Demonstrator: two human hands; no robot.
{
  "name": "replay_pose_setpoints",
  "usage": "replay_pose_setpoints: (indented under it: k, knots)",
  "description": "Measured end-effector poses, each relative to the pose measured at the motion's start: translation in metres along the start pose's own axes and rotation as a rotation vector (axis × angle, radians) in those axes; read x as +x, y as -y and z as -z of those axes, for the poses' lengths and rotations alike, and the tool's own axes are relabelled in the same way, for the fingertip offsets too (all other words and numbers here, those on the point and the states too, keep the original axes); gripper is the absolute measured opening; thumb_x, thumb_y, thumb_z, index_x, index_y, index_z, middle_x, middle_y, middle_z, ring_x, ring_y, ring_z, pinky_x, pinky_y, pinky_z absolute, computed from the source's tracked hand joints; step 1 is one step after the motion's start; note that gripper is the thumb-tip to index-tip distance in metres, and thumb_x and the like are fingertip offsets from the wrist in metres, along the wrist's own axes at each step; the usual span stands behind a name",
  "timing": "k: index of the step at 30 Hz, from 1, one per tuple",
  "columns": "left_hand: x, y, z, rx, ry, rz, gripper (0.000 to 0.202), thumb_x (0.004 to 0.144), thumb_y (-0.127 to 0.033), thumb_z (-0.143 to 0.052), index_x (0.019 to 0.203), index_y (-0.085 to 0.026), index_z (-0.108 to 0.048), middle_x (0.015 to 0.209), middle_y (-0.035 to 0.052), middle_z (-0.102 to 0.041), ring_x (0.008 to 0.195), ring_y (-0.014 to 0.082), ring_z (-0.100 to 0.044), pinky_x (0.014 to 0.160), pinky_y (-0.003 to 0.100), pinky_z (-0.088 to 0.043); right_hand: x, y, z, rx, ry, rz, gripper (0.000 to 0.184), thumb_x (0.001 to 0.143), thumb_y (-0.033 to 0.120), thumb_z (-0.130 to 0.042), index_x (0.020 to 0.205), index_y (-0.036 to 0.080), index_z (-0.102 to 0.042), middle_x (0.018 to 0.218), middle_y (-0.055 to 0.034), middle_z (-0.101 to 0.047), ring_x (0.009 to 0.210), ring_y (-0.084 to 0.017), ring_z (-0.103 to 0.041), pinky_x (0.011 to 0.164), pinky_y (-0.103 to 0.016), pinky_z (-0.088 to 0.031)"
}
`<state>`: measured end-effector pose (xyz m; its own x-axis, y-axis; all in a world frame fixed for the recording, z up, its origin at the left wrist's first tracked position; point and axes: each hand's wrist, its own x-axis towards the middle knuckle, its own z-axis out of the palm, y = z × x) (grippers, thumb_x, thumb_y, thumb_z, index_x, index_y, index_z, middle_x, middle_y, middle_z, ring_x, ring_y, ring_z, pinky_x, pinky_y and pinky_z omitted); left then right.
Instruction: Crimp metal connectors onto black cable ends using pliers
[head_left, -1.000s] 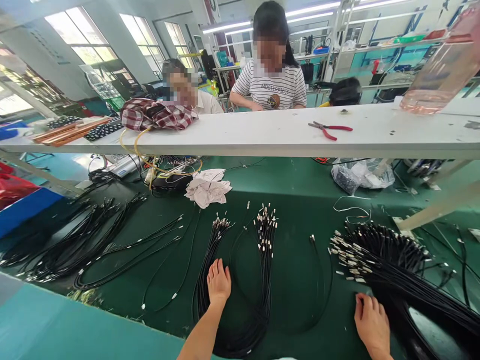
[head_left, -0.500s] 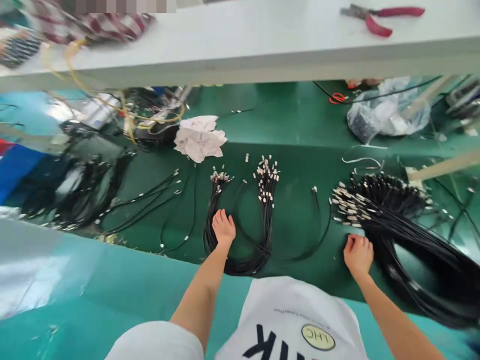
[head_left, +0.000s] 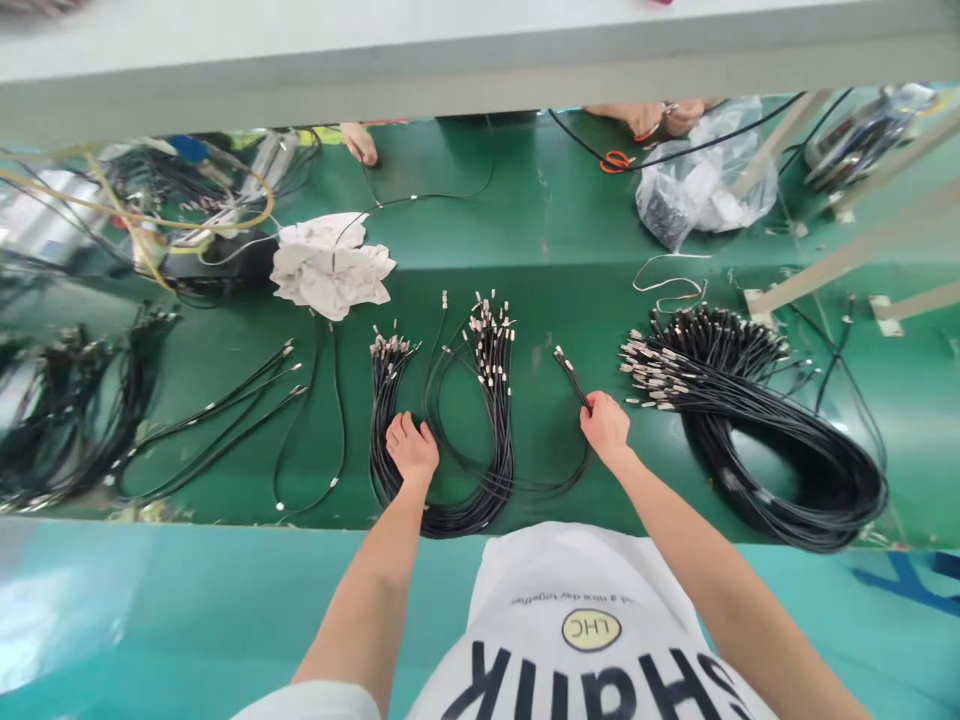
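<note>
My left hand [head_left: 411,448] rests with curled fingers on the left arm of a U-shaped bundle of black cables [head_left: 487,400] with metal connector ends, lying on the green mat. My right hand [head_left: 604,428] is pinched on a single black cable [head_left: 571,374] whose connector end points up and away. That cable loops back toward the bundle. A larger coil of black cables [head_left: 757,420] lies to the right of my right hand.
A crumpled white cloth [head_left: 330,265] lies beyond the bundle. Loose cables [head_left: 225,420] and another dark heap [head_left: 67,400] are on the left. A plastic bag [head_left: 697,195] sits at the back right; other people's hands [head_left: 660,115] work under the white shelf [head_left: 480,50].
The camera has tipped down toward the mat. My right hand moved left from the big coil's edge and took hold of the single cable. My left hand stayed on the bundle.
</note>
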<state>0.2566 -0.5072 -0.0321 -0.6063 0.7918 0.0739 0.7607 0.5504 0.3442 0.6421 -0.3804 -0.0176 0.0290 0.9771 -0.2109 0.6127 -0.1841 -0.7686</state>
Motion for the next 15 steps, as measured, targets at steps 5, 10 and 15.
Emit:
replay_pose_setpoints:
  k: [5, 10, 15]
  knots:
    - [0.004, -0.004, 0.01, -0.123, 0.082, 0.066, 0.053, 0.097, -0.03, -0.042, 0.143, -0.005, -0.041, 0.153, 0.0246, -0.034, 0.145, 0.0359, -0.025, 0.119, 0.058, -0.021, -0.011, 0.019, 0.015, 0.338, 0.227, -0.157, 0.009, 0.095, 0.021, -0.051, 0.101, 0.016, -0.055, 0.078, -0.0027, -0.056, 0.067, -0.014, -0.058, 0.069, -0.033, -0.052]
    - [0.011, -0.011, 0.048, -0.329, 0.312, 0.22, 0.045, 0.097, -0.033, -0.042, 0.132, -0.008, -0.05, 0.141, 0.0237, -0.048, 0.14, 0.0325, -0.039, 0.116, 0.055, -0.032, -0.035, 0.046, 0.096, 0.657, 0.38, -0.208, 0.018, 0.097, 0.016, -0.043, 0.082, 0.018, -0.053, 0.063, 0.0054, -0.035, 0.047, -0.005, -0.031, 0.052, -0.02, -0.041]
    - [-0.061, -0.076, 0.078, -0.663, 0.936, 0.401, 0.071, 0.094, -0.069, -0.03, 0.094, -0.009, -0.068, 0.077, 0.0178, -0.07, 0.08, 0.0305, -0.071, 0.072, 0.048, -0.058, -0.073, 0.078, 0.213, 0.824, 0.166, -0.152, 0.024, 0.103, 0.026, -0.034, 0.09, 0.025, -0.054, 0.067, 0.0043, -0.014, 0.053, -0.011, -0.004, 0.045, -0.022, -0.023]
